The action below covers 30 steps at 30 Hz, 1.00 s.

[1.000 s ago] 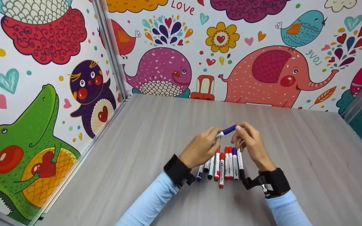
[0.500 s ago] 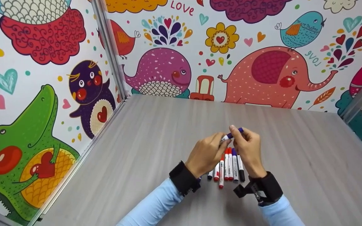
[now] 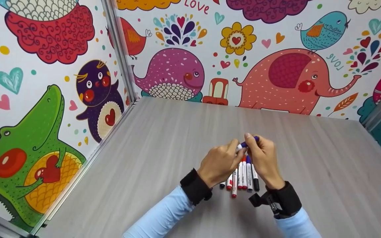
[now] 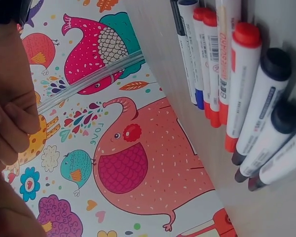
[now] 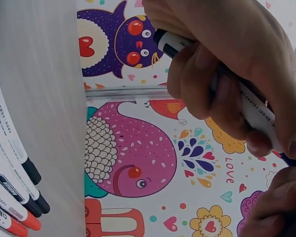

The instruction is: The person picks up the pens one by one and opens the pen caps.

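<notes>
A marker (image 3: 239,147) with a white barrel and a blue cap is held up above the table between both hands. My left hand (image 3: 218,162) wraps its fingers around the barrel; the right wrist view shows them curled along the white marker barrel (image 5: 256,112), whose dark end sticks out. With thumb and fingers, my right hand (image 3: 264,158) pinches the blue cap (image 3: 245,144), covering part of it. Below the hands, several whiteboard markers (image 3: 240,175) lie side by side on the table, partly hidden by the left hand. Their caps are red, blue and black.
The grey wood-grain table (image 3: 137,172) stretches around the markers. Behind it stands a wall panel (image 3: 220,43) with cartoon animals, and another printed panel (image 3: 55,99) rises on the left. A metal post (image 3: 119,49) joins them at the corner.
My right hand has shifted from the cap's tip to a closer grip along it, beside my left hand. The hands and marker have moved slightly down and right.
</notes>
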Available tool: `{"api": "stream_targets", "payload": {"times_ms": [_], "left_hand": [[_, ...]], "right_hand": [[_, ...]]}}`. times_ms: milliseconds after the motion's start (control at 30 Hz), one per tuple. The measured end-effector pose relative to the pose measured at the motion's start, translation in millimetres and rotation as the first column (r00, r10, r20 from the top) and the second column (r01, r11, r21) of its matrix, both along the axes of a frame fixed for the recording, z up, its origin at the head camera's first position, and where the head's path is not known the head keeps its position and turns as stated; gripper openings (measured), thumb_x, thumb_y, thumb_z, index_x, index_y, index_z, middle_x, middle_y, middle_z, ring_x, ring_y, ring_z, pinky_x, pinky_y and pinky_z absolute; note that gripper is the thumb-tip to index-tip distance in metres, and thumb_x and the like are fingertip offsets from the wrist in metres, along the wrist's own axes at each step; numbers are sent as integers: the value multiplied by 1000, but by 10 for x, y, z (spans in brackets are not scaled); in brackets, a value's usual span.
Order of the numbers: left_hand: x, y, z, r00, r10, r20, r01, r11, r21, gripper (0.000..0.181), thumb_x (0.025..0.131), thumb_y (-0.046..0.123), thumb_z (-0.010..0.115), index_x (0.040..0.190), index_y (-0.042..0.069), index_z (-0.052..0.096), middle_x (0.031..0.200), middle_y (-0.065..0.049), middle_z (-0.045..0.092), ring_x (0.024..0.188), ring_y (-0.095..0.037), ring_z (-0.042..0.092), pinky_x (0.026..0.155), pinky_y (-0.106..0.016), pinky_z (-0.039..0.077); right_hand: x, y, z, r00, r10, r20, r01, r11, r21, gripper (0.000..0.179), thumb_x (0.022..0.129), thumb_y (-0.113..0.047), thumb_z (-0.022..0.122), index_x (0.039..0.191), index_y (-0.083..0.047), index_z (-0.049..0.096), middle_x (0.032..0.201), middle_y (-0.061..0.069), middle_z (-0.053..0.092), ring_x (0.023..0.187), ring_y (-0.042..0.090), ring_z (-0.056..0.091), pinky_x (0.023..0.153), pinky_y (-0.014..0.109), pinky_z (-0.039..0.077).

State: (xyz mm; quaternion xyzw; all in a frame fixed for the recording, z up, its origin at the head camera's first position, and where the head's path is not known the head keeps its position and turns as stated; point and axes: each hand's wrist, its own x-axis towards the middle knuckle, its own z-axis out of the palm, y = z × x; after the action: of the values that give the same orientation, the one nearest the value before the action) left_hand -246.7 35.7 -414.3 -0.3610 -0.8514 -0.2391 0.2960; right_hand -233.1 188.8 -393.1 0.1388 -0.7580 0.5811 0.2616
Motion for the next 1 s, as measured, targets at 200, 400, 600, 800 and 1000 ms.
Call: {"api": "stream_targets", "payload": {"times_ms": [200, 400, 600, 800, 1000], "left_hand": [[12, -11, 13, 993, -77, 87, 75, 997, 24, 32, 111, 31, 47, 90, 7, 55, 63, 7, 36, 49, -3, 34, 47, -12, 20], [-61, -39, 43, 942, -228, 246, 195, 969, 153, 29, 111, 30, 47, 97, 7, 55, 67, 0, 55, 52, -3, 35, 49, -12, 25], [-369, -278, 85, 829, -224, 512, 68, 950, 305, 32, 109, 20, 40, 125, 0, 60, 81, -5, 56, 58, -6, 38, 55, -20, 39], [-802, -780, 20, 761, -22, 648, -187, 950, 251, 56, 104, 8, 44, 158, 1, 35, 122, -20, 49, 88, -19, 48, 80, -38, 51], [-1059, -1269, -194, 783, 208, 587, -384, 903, 193, 52, 93, 0, 59, 145, 0, 56, 129, -27, 59, 117, -39, 58, 104, -51, 48]], "right_hand": [[-9, 39, 0, 997, -12, -70, 15, 998, 53, 42, 104, -7, 56, 63, -4, 50, 55, -9, 39, 47, 1, 34, 45, 20, 27], [-48, 210, 60, 988, -34, -150, 42, 998, 52, 30, 100, 1, 58, 70, 2, 59, 58, -11, 54, 49, 2, 48, 47, 18, 39], [-72, 527, 189, 979, -141, -144, 134, 989, -60, 18, 90, 8, 70, 75, 10, 62, 68, -7, 69, 57, 6, 65, 56, 16, 53], [-90, 708, 207, 962, -256, -99, 253, 967, -39, 23, 85, 0, 82, 93, 9, 62, 77, -13, 71, 68, 4, 70, 68, 14, 56], [-106, 691, 225, 964, -260, -54, 262, 964, 48, 19, 90, -2, 77, 108, 3, 71, 93, -6, 76, 78, 1, 72, 78, 11, 55]]}}
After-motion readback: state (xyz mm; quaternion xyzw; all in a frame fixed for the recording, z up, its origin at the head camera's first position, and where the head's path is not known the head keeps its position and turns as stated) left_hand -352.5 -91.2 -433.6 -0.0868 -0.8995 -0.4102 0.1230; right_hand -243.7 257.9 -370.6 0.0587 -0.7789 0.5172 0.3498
